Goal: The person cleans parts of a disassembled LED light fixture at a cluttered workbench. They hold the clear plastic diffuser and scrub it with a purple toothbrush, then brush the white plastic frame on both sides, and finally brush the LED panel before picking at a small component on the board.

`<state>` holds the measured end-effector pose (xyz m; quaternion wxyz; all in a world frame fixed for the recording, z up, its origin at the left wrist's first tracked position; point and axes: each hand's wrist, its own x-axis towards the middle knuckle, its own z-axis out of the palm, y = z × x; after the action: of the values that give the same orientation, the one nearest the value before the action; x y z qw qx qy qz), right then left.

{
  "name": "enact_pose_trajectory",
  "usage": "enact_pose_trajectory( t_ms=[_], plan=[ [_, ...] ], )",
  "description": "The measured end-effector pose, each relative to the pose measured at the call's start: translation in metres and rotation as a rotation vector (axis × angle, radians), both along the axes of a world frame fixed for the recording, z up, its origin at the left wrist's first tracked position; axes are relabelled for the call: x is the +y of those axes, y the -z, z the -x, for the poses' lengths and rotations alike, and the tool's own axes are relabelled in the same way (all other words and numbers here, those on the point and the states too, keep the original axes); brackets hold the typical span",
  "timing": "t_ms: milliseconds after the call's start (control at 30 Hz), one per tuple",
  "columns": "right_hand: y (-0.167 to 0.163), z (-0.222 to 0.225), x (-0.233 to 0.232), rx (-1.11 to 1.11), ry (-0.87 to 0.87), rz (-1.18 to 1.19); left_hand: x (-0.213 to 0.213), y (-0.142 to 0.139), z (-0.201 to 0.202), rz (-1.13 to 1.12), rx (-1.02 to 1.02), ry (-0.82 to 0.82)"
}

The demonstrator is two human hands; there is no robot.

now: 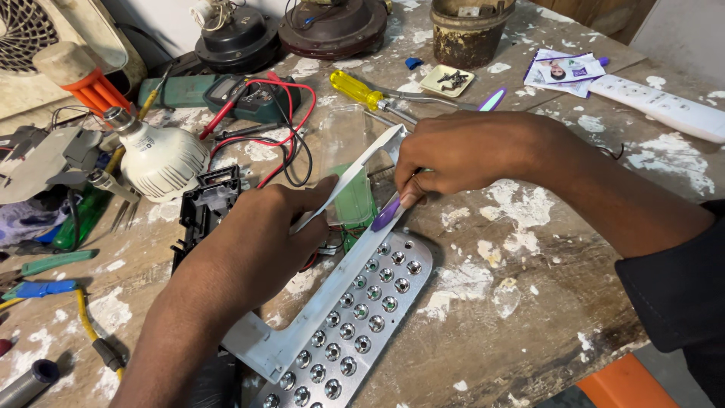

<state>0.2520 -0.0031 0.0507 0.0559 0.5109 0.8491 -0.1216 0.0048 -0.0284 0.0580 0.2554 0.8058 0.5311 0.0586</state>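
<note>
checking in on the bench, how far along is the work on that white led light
Done: the white casing is already lifted off the LED panel, which lies bare on the table. In hand: the left hand holds the casing's edge while the right hand works a purple-handled tool at the green board. Left: the casing is not closed, and small screws sit in a dish.

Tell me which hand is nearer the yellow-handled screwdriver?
Right. The right hand works a purple tool just below the yellow-handled screwdriver; the left hand grips the white lamp casing farther down-left.
</note>
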Motion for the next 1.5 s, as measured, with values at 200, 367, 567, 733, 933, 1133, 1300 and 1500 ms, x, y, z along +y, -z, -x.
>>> enact_pose_trajectory(
  t_ms=[200, 367, 567, 733, 933, 1133, 1300, 1500],
  plan=[
    [-0.010, -0.012, 0.003, -0.139, 0.189, -0.132, -0.001, -0.001, 0.001, -0.005, 0.008, -0.013],
    [-0.008, -0.005, 0.005, -0.035, 0.085, -0.030, -0.001, -0.002, 0.000, -0.027, -0.002, 0.010],
    [-0.006, -0.003, 0.000, -0.035, 0.067, -0.073, -0.002, -0.003, 0.000, -0.011, 0.009, -0.010],
    [-0.013, -0.007, 0.000, -0.100, 0.093, -0.169, -0.003, -0.004, 0.000, 0.001, -0.005, -0.001],
    [-0.004, -0.001, 0.002, -0.009, 0.032, -0.057, -0.002, -0.004, -0.001, 0.005, 0.011, -0.020],
    [-0.004, -0.009, 0.008, -0.001, -0.030, -0.134, -0.001, -0.001, 0.001, -0.015, 0.015, -0.002],
    [0.002, 0.000, 0.006, 0.125, -0.115, -0.055, -0.001, -0.001, 0.000, -0.023, -0.003, 0.007],
    [0.005, 0.015, -0.003, 0.160, -0.202, -0.059, 0.000, -0.001, 0.000, -0.007, 0.000, -0.006]
  ],
)
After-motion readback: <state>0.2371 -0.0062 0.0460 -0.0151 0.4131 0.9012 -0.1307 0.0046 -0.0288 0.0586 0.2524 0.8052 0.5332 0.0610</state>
